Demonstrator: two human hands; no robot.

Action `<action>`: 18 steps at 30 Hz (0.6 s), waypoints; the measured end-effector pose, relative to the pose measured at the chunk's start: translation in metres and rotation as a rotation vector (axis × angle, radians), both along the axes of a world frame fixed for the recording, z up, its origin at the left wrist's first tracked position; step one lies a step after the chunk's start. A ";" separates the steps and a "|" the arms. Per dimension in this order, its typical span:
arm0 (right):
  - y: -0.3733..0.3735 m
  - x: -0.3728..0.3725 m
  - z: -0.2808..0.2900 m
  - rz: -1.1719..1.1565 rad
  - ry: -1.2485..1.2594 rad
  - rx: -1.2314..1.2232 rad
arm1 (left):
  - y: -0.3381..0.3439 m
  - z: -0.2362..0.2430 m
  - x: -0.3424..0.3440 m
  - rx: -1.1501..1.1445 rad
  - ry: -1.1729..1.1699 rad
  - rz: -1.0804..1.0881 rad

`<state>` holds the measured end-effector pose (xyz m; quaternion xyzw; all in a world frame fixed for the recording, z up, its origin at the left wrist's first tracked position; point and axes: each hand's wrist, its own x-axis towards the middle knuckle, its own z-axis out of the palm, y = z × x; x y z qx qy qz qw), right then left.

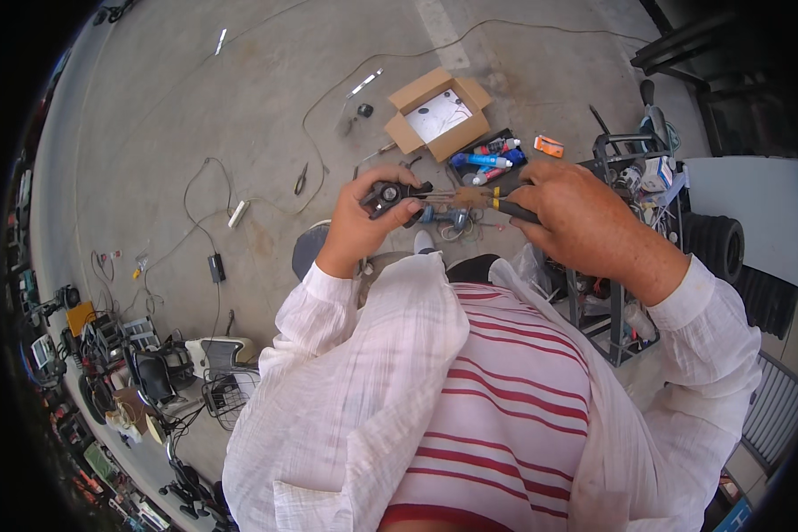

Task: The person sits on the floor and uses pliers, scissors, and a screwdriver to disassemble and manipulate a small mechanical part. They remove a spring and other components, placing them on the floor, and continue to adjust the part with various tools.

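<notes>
My left hand (363,213) is closed around a small black component (390,197) with a round silvery middle, held out in front of my chest. My right hand (576,217) grips a rusty tool, apparently pliers (470,196), with black and yellow handles. Its thin jaws reach left to the black component; whether they grip it is too small to tell. Behind and beneath my hands lie a teal power tool (445,217), a black tray of blue and red tubes (489,160) and an orange package (548,146).
An open cardboard box (402,95) sits on the concrete floor (168,97) ahead, with cables and loose tools around. At the right stand a cluttered metal cart (614,332), stacked tyres (720,239) and a pale board (745,204). Scooters and assorted parts (151,372) crowd the left.
</notes>
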<state>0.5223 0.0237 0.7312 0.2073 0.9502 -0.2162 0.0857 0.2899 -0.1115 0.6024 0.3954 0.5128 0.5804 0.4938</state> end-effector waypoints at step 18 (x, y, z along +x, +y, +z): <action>0.020 0.085 -0.076 -0.061 0.023 -1.011 | 0.012 0.022 0.034 0.065 0.468 -0.379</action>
